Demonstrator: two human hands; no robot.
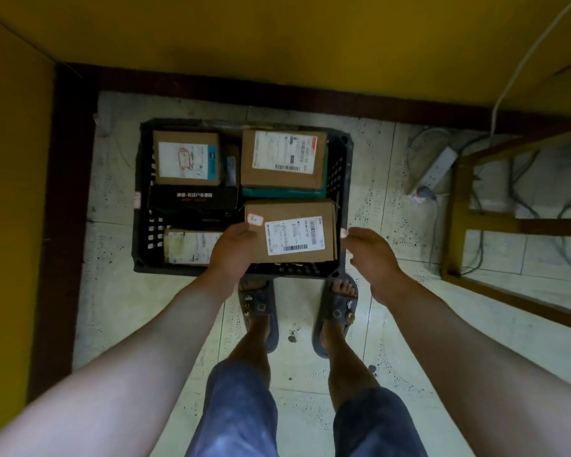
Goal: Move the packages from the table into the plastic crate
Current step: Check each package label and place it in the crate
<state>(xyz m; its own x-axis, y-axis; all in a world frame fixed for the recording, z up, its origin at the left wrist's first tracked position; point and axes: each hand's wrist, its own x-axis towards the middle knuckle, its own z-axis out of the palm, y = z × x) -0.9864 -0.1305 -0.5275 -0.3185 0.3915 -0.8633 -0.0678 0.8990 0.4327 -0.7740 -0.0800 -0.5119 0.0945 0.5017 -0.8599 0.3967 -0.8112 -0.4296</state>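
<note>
A black plastic crate [341, 166] stands on the tiled floor in front of my feet. Inside it lie a brown box with a blue-edged label [186, 158], a brown box with a white label [284, 158] on top of a teal package [284, 192], a black box [193, 196] and a taped package [192, 247]. A further cardboard box [297, 232] sits at the crate's near right. My left hand [234, 249] grips its left edge, thumb on top. My right hand [368, 250] is relaxed, fingertips at the box's right edge.
My slippered feet [257, 308] stand right behind the crate. A wooden frame [455, 209] with cables and a power strip [437, 169] is at the right. Yellow walls and a dark skirting board [66, 192] close in the left and far sides.
</note>
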